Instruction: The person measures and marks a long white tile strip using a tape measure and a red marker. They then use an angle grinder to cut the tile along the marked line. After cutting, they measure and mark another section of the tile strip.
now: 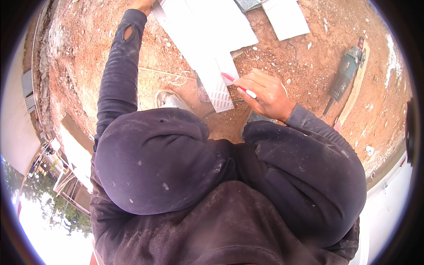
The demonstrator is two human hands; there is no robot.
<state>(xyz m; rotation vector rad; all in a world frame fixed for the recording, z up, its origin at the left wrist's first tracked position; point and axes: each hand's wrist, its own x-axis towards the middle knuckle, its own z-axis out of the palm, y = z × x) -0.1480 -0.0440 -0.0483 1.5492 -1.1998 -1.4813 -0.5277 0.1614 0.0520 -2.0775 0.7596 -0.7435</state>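
Observation:
My right hand (263, 95) is closed around a slim red and white marker pen (251, 93). Its red end lies over the near part of a long white strip (194, 46), close to that strip's right edge. Rows of slots pierce the near end of the strip, which points toward my feet. A wider white sheet (225, 26) lies against or over the strip on the right. At the top edge my left hand (143, 5) is beside the strip's far left edge; its fingers are mostly cut off by the frame.
An angle grinder (346, 70) lies on the reddish dirt to the right, by a wooden strip (361, 84). Another white piece (287, 20) is at the far right of the sheet. My shoe (170, 99) and thin cord (165, 73) are left of the strip.

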